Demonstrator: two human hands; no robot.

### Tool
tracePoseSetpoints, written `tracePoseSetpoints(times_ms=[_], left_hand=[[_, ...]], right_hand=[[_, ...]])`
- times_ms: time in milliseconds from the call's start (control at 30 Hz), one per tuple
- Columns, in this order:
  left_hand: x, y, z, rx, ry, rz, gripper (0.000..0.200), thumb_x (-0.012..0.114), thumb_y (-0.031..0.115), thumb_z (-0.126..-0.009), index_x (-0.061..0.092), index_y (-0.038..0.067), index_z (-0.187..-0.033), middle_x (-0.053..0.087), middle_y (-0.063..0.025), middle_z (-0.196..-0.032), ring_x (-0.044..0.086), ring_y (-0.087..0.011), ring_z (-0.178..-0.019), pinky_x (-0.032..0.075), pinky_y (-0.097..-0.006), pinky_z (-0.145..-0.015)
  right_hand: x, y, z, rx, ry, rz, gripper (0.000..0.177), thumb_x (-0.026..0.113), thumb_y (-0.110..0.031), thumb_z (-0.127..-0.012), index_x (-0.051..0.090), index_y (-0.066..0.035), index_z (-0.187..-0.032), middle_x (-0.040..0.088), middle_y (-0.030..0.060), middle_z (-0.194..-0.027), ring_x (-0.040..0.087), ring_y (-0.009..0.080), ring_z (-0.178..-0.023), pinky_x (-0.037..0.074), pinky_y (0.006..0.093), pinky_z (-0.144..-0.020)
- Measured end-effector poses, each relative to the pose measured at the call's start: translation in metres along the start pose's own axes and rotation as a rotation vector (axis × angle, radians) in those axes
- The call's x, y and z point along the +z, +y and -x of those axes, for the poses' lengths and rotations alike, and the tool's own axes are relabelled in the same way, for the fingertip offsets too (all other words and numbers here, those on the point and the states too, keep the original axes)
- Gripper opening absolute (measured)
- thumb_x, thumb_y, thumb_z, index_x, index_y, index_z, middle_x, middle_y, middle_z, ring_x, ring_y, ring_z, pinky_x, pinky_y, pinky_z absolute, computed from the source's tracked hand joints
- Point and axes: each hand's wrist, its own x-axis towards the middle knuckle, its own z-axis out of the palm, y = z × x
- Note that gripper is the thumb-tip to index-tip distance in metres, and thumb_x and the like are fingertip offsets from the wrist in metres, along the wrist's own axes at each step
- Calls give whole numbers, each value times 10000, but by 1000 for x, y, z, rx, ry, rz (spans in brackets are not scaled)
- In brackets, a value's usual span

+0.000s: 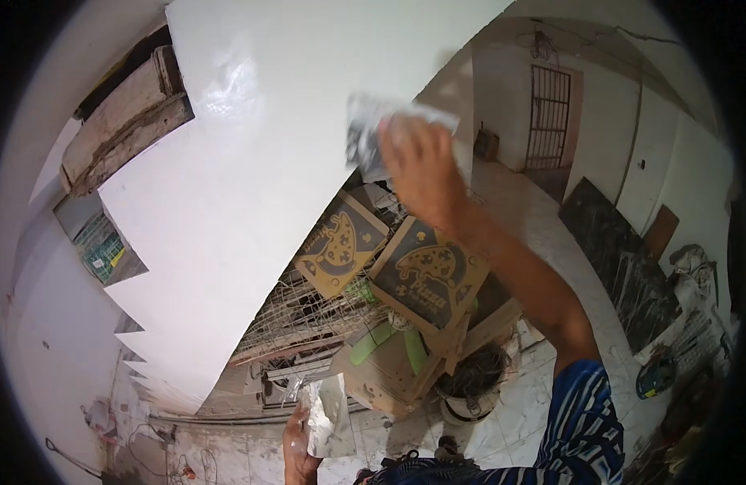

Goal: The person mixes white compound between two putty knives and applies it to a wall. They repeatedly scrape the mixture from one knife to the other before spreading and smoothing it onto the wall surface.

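Note:
My right hand (pixel 417 162) is raised at the upper centre, its fingers closed on a flat, greyish blade-like tool (pixel 365 133), blurred by motion, at the right edge of a large white surface (pixel 219 178). That surface has a stepped, jagged left edge and a glossy patch near the top. Low in the view, my left hand (pixel 297 444) grips a flat metal plate (pixel 332 416) with white paste on it. The handles of both tools are hidden.
Pizza boxes (pixel 429 271), wire mesh (pixel 284 311) and cartons lie below the surface. A bucket (pixel 468 404) stands on the tiled floor. Dark panels (pixel 619 267) lean at the right wall. A barred door (pixel 548 117) is farther back.

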Motion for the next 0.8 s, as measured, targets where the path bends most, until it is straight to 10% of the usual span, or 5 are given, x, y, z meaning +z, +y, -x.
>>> tracePoseSetpoints(times_ms=[267,467,800], left_hand=[[-9,-1,-6,58,-38,8,449,545,167,-905,542,6,-1324,664,-144,-1213,680,-292,-1046,560,-418,-928],[0,3,0,-6,-87,15,448,488,163,-956,487,21,-1382,640,-139,-1258,674,-275,-1077,568,-414,-925],[-8,3,-2,54,-25,-23,520,520,152,-931,437,2,-1422,618,-148,-1282,664,-275,-1108,570,-396,-930]], right_hand=[[-26,19,-22,95,228,-383,442,624,-108,-859,571,51,-1268,575,197,-1177,537,357,-1141,462,501,-930],[3,105,-63,347,210,39,488,641,-72,-836,527,27,-1300,550,203,-1153,548,366,-1050,462,495,-883],[7,-2,-60,139,198,-61,462,617,-95,-836,555,41,-1273,539,176,-1179,533,342,-1088,445,473,-902]])
